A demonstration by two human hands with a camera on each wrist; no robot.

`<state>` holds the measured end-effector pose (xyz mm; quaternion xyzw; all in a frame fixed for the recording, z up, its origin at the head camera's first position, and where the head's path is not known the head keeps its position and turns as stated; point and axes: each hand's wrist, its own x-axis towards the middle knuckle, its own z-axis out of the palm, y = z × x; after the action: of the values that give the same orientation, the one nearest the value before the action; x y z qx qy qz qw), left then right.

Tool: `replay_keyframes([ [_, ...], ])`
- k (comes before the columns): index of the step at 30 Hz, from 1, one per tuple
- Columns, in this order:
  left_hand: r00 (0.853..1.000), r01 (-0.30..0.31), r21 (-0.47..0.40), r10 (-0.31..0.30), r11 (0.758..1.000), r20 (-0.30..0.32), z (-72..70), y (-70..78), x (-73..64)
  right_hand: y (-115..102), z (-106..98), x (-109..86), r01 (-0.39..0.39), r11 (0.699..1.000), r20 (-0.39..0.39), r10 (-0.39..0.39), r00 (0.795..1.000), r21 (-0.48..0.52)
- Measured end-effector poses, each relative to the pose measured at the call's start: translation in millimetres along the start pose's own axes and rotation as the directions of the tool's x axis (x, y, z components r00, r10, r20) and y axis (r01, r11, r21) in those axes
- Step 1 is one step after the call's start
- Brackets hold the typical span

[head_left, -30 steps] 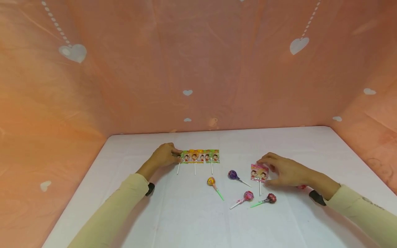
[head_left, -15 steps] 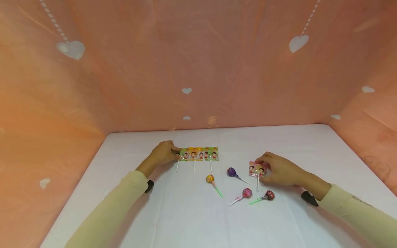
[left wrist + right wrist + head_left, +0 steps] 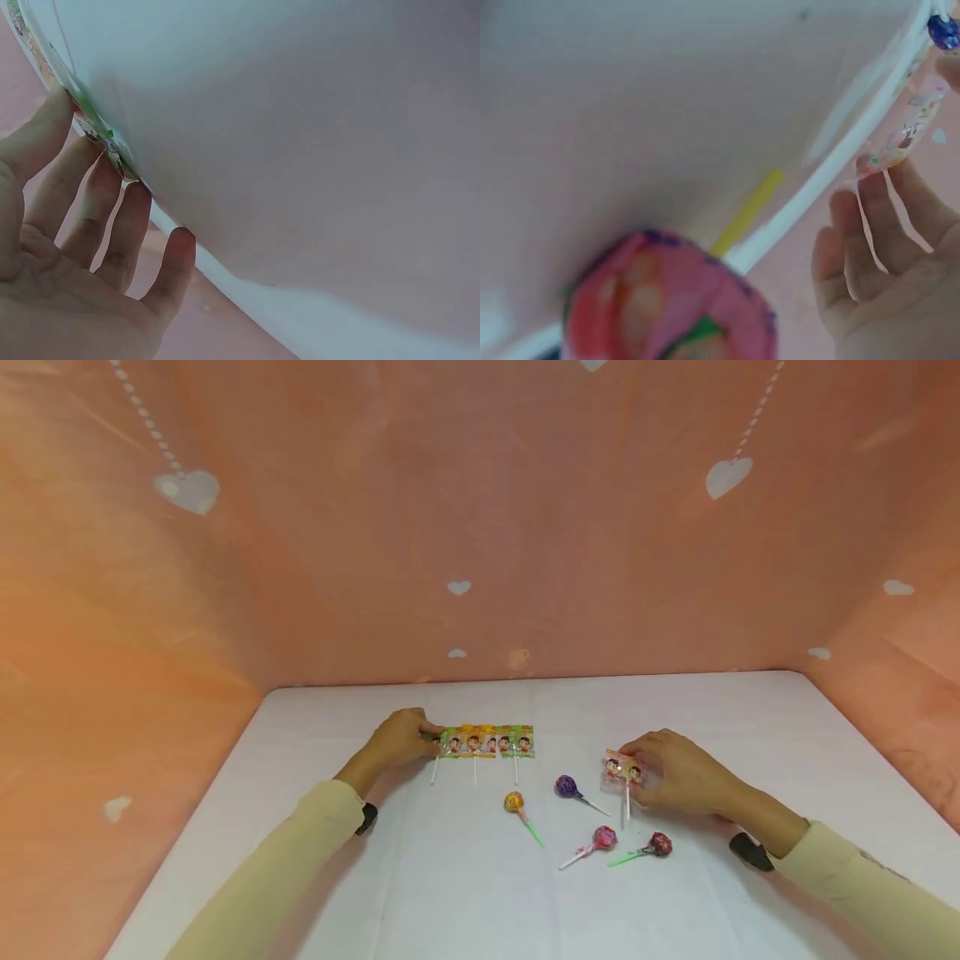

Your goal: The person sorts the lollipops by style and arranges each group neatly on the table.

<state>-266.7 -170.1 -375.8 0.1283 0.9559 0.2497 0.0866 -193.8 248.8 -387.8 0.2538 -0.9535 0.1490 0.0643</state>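
In the head view, my left hand (image 3: 397, 739) pinches the left edge of a flat-wrapped green lollipop (image 3: 452, 743). This lollipop lies in a row with an orange one (image 3: 477, 743) and another green one (image 3: 523, 745), sticks toward me. My right hand (image 3: 682, 772) pinches the right side of a pink flat-wrapped lollipop (image 3: 617, 768) between thumb and fingers; its stick points toward me. In the right wrist view, that pink packet (image 3: 915, 131) is at the fingertips. The left wrist view shows the green packet (image 3: 94, 116) between thumb and fingers.
Round lollipops lie between the hands: yellow (image 3: 513, 802), purple (image 3: 567, 787), pink (image 3: 604, 837) and dark red (image 3: 660, 844). Another pink round lollipop (image 3: 667, 307) with a yellow stick is near the right wrist camera. An orange cloth with hearts (image 3: 480, 527) borders the white table (image 3: 450, 893).
My right hand has closed on the pink flat lollipop and shifted it slightly left; it now looks tilted. The left hand stays at the green lollipop. The head view has shifted slightly.
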Motion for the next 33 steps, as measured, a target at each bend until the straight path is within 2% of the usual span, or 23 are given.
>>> replay_keyframes([
  [4,1.0,0.004,0.018,-0.004,1.0,-0.001,-0.2,1.7,-0.2,-0.8,-1.2,-1.5,-0.021,1.0,0.004,0.021,1.0,0.016],
  [9,1.0,-0.011,0.023,0.011,1.0,-0.003,1.3,0.6,0.9,-2.8,-0.8,0.2,-0.004,1.0,-0.022,0.004,1.0,0.003],
  [13,1.0,-0.007,0.024,0.007,1.0,-0.006,0.8,-0.1,1.3,-4.8,0.2,4.5,0.017,1.0,-0.032,-0.017,0.999,-0.01],
  [21,1.0,-0.021,0.037,0.022,0.999,-0.013,-0.6,0.8,2.0,-8.3,2.2,12.8,-0.001,1.0,-0.027,0.001,1.0,-0.004],
  [33,0.999,-0.037,0.049,0.039,0.998,-0.037,3.7,-4.7,5.5,-7.6,11.5,28.6,0.038,0.999,-0.027,-0.038,0.999,0.007],
])
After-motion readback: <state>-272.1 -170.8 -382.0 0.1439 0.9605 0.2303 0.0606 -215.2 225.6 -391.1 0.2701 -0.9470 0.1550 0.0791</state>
